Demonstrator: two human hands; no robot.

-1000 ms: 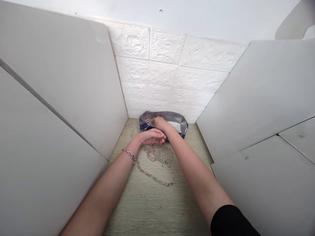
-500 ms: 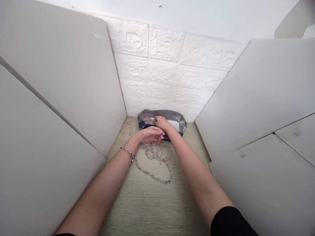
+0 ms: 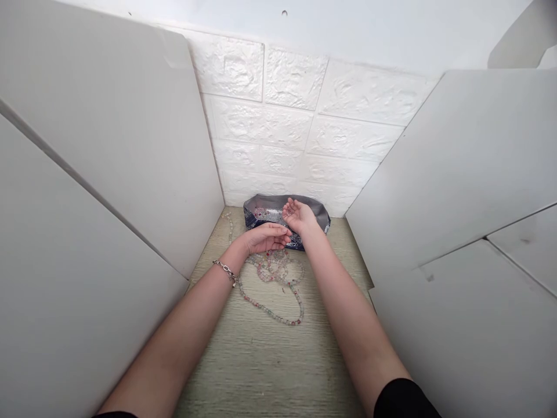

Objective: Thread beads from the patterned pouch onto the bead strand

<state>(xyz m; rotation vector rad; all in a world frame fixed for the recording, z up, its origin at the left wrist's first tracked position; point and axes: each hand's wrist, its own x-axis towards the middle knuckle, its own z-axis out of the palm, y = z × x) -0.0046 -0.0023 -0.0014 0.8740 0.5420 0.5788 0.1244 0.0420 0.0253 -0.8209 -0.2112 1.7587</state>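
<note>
My left hand [image 3: 267, 237] is over the near edge of a dark blue, silver-lined bag or tray [image 3: 324, 217], thumb and fingertips pinched together; whatever is between them is too small to name. Palm turned up, my right hand [image 3: 299, 216] is above the container's opening. Its fingers are curled into a cup, and any small thing in them cannot be made out. Loose pinkish and clear beads [image 3: 261, 213] lie at the container's left end. Below my left hand, a long string of beads [image 3: 270, 313] in clear, green and red coils on the surface.
The container stands against a white brick-textured wall [image 3: 287, 125]. Pale panels rise on the left [image 3: 108, 128] and right [image 3: 456, 162], leaving a narrow greenish wood-grain surface [image 3: 261, 366] between them. A silver chain bracelet [image 3: 225, 270] circles my left wrist.
My right hand has come up from inside the container and moved a little right, its palm turning upward. My left hand has stayed nearly still.
</note>
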